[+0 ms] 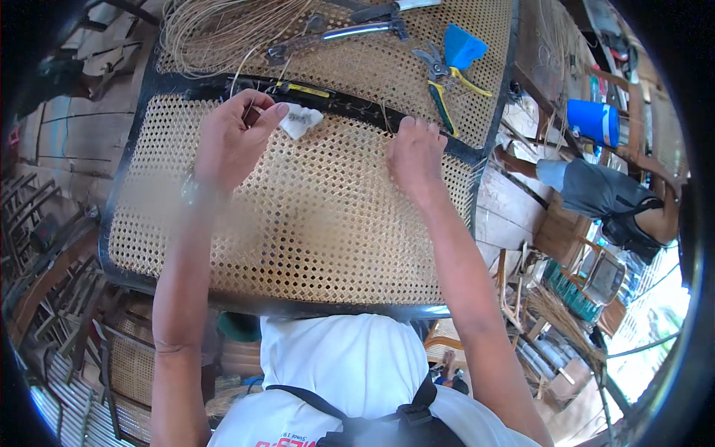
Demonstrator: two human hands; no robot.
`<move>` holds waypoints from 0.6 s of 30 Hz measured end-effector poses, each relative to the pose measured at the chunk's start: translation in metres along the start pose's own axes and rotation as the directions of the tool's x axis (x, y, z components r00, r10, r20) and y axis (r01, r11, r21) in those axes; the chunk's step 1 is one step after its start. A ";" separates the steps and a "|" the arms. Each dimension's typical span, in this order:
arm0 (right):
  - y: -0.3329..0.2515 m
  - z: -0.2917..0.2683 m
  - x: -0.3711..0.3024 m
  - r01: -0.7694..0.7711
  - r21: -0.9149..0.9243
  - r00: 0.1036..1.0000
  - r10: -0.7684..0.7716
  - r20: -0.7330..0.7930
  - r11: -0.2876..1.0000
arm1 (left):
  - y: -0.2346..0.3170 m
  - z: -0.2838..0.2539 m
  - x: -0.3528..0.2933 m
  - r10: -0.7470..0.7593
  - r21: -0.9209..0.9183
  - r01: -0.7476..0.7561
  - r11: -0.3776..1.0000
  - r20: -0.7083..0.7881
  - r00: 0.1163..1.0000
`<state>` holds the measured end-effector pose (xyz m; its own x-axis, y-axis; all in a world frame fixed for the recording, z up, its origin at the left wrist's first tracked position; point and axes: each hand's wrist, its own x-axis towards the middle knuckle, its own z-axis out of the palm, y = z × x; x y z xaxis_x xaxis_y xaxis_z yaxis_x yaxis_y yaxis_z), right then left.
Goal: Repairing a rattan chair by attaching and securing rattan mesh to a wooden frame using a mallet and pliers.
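A woven cane panel (313, 216) in a black frame lies before me, crossed by a dark rail (350, 110). My left hand (237, 140) is over the rail's left part, thumb and fingers curled together. A thin pale cane strand (240, 71) runs down to its knuckles; what the fingers pinch is hidden. Beside the thumb lies a crumpled white piece (301, 121), perhaps cloth. My right hand (415, 155) is closed at the rail's right part, knuckles up, its fingertips hidden. Along the rail lies a thin yellow-and-black tool (304, 90).
A coil of cane strands (216, 33), a hammer (339, 36), yellow-handled pruning shears (441, 73) and a blue block (463, 47) lie on the far cane section. At right are a blue bucket (593, 122) and another person (607, 195). Chair frames (56, 298) stand at left.
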<state>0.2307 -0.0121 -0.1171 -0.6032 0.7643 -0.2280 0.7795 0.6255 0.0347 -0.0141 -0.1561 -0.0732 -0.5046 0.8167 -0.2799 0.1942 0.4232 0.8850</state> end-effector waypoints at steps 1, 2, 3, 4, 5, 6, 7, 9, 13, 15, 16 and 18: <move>-0.003 -0.004 0.003 -0.017 -0.044 0.998 0.020 0.061 0.999 | -0.003 -0.002 -0.003 -0.016 -0.019 0.017 1.000 0.021 1.000; -0.005 -0.006 0.007 -0.032 -0.090 0.992 0.043 0.120 0.995 | -0.006 -0.003 -0.006 -0.032 -0.038 0.034 0.999 0.042 0.999; -0.006 -0.006 0.011 -0.024 -0.099 0.992 0.036 0.122 0.995 | -0.008 -0.002 -0.008 0.010 -0.013 -0.010 1.000 0.022 1.000; -0.007 -0.007 0.015 -0.034 -0.094 0.992 0.045 0.122 0.995 | -0.010 -0.001 -0.009 0.005 -0.023 -0.005 1.000 0.017 1.000; -0.006 -0.008 0.018 -0.044 -0.088 0.991 0.055 0.121 0.995 | -0.012 -0.001 -0.008 0.012 -0.024 -0.011 1.000 0.034 0.999; -0.003 -0.005 0.020 -0.037 -0.097 0.991 0.049 0.123 0.995 | -0.014 -0.002 -0.008 0.019 -0.024 -0.018 1.000 0.051 0.999; 0.006 0.001 0.022 -0.144 0.078 0.979 0.131 0.156 0.986 | -0.014 -0.002 -0.008 0.035 0.016 -0.036 0.999 0.049 0.998; 0.032 0.014 0.022 -0.237 0.240 0.962 0.193 0.192 0.941 | -0.014 -0.003 -0.009 0.051 0.029 -0.053 0.998 0.047 0.998; 0.059 0.025 0.020 -0.383 0.706 0.923 0.233 0.305 0.596 | -0.017 -0.010 -0.006 0.059 0.069 -0.065 0.996 0.083 0.995; 0.059 0.022 0.022 -0.395 0.737 0.918 0.220 0.329 0.548 | -0.018 -0.013 -0.004 0.066 0.060 -0.071 0.996 0.074 0.995; 0.060 0.024 0.023 -0.368 0.721 0.929 0.204 0.308 0.587 | -0.018 -0.013 -0.003 0.066 0.051 -0.070 0.996 0.069 0.995; 0.064 0.026 0.023 -0.341 0.702 0.939 0.190 0.286 0.625 | -0.014 -0.014 -0.003 0.056 0.042 -0.059 0.997 0.073 0.996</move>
<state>0.2708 0.0410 -0.1454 -0.3699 0.7917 -0.4861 0.8116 0.0207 -0.5839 -0.0272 -0.1704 -0.0793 -0.4305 0.8654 -0.2564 0.2587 0.3904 0.8836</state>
